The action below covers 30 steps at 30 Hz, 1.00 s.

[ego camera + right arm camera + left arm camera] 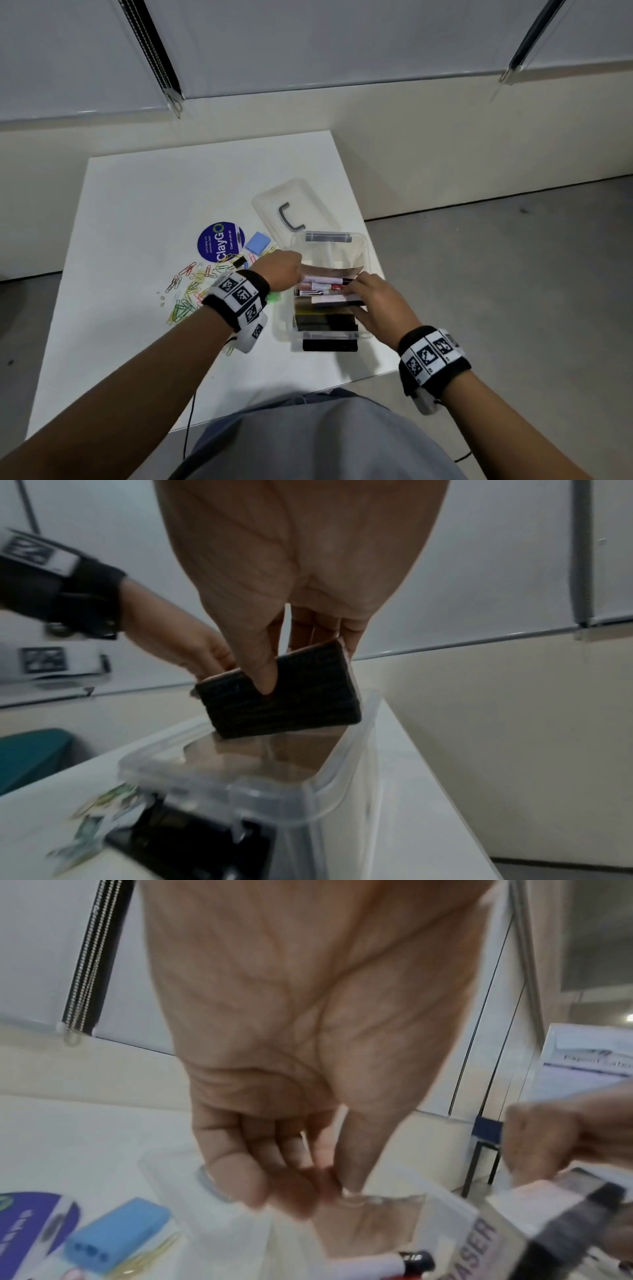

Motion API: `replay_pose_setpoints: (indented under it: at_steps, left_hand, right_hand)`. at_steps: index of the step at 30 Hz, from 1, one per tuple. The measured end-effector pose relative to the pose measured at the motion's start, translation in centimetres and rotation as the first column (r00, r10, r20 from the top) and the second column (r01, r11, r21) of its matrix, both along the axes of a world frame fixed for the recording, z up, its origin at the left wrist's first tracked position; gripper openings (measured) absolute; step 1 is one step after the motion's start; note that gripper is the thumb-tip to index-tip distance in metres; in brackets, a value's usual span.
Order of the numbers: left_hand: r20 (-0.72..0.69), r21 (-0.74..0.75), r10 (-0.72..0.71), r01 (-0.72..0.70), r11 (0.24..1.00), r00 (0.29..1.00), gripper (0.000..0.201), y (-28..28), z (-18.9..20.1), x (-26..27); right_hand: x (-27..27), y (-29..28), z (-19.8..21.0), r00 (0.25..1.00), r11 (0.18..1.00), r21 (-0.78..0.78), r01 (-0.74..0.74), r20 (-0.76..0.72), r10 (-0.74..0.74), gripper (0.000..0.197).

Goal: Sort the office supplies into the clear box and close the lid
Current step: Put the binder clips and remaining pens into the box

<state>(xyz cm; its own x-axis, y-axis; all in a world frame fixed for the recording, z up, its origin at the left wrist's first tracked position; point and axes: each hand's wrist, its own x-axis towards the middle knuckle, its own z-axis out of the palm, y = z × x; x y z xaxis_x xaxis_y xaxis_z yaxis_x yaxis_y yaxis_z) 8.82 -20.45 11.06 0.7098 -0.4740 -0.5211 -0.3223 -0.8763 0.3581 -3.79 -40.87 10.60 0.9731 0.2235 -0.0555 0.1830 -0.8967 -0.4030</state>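
Observation:
The clear box stands open near the table's right edge, with red and black markers and dark flat items inside. My right hand holds a whiteboard eraser just above the box's rim, thumb on its black felt and fingers behind it. My left hand is at the box's left wall, where thumb and curled fingers pinch the clear rim. The eraser's printed label faces the left wrist view. The clear lid with a grey handle lies flat behind the box.
Several coloured paper clips are scattered left of the box, under my left wrist. A small blue block and a black binder clip lie beside a round purple sticker. The table's right edge runs close to the box.

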Motion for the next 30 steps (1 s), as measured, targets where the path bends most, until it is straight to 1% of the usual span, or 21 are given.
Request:
replay_pose_setpoints:
  at_steps: [1, 3, 5, 6, 7, 9, 12, 16, 18, 19, 20, 21, 23, 25, 27, 30]
  left_hand:
    - [0.056, 0.007, 0.057, -0.058, 0.998, 0.997, 0.019, -0.1, -1.0, 0.2]
    - [0.119, -0.026, 0.18, -0.178, 0.984, 0.976, 0.035, -0.5, -2.5, 0.0]
    - [0.128, -0.068, 0.277, -0.27, 0.961, 0.952, 0.05, -0.9, -3.5, -0.2]
    - [0.116, -0.073, 0.304, -0.297, 0.952, 0.946, 0.055, -1.1, -3.9, -0.2]
    - [0.097, -0.078, 0.322, -0.315, 0.946, 0.942, 0.057, -1.2, -4.2, -0.2]
    - [0.07, -0.096, 0.34, -0.333, 0.938, 0.938, 0.055, -1.2, -4.5, -0.2]
    - [0.052, -0.142, 0.364, -0.354, 0.925, 0.93, 0.05, -1.0, -4.9, -0.1]
    - [0.037, -0.169, 0.376, -0.365, 0.916, 0.926, 0.048, -0.8, -5.2, -0.2]
    - [0.039, -0.172, 0.383, -0.371, 0.912, 0.923, 0.047, -0.8, -5.4, -0.2]
    - [0.039, -0.171, 0.384, -0.372, 0.912, 0.923, 0.047, -0.8, -5.5, -0.2]
    - [0.035, -0.171, 0.386, -0.375, 0.911, 0.922, 0.047, -0.8, -5.5, -0.2]
    - [0.03, -0.177, 0.385, -0.374, 0.91, 0.922, 0.046, -0.7, -5.5, -0.2]
    - [0.019, -0.191, 0.385, -0.375, 0.907, 0.923, 0.043, -0.7, -5.6, -0.3]
    - [0.019, -0.201, 0.395, -0.384, 0.901, 0.918, 0.04, -0.7, -5.7, -0.2]
    - [0.007, -0.221, 0.409, -0.397, 0.891, 0.913, 0.038, -0.7, -5.9, -0.2]
    - [-0.11, -0.282, 0.414, -0.428, 0.859, 0.904, 0.034, 0.2, -6.1, 0.0]
  right_hand:
    - [-0.2, 0.6, -0.3, 1.0, 0.999, -0.051, -0.014, 0.001, 0.014, 0.03]
    - [-0.2, 2.0, -1.1, 0.999, 0.985, -0.169, -0.046, 0.003, 0.047, 0.032]
    - [0.1, 3.3, -1.7, 0.997, 0.961, -0.27, -0.069, 0.013, 0.075, 0.026]
    - [0.4, 3.8, -1.6, 0.996, 0.947, -0.312, -0.073, 0.025, 0.085, 0.022]
    - [0.6, 4.3, -1.7, 0.994, 0.934, -0.346, -0.082, 0.033, 0.1, 0.019]
    - [0.8, 5.2, -2.0, 0.992, 0.91, -0.399, -0.115, 0.008, 0.129, 0.015]
    - [1.2, 5.9, -2.9, 0.987, 0.878, -0.451, -0.157, -0.09, 0.13, 0.014]
    - [1.7, 6.1, -3.6, 0.971, 0.862, -0.475, -0.178, -0.226, 0.076, 0.021]
    - [1.8, 6.3, -2.8, 0.979, 0.846, -0.506, -0.167, -0.19, 0.08, 0.019]
    - [1.8, 6.5, -2.3, 0.969, 0.843, -0.502, -0.195, -0.233, 0.086, 0.014]
    - [1.8, 6.8, -2.1, 0.954, 0.842, -0.489, -0.228, -0.286, 0.092, 0.015]
    - [1.9, 6.9, -2.3, 0.947, 0.837, -0.49, -0.244, -0.308, 0.095, 0.022]
    - [2.1, 7.1, -2.8, 0.938, 0.846, -0.474, -0.244, -0.338, 0.081, 0.03]
    - [2.5, 7.3, -3.2, 0.922, 0.859, -0.455, -0.236, -0.385, 0.049, 0.03]
    - [3.0, 7.3, -3.3, 0.896, 0.888, -0.408, -0.214, -0.445, 0.011, 0.03]
    - [4.0, 6.7, -3.1, 0.858, 0.916, -0.345, -0.206, -0.514, 0.0, 0.03]
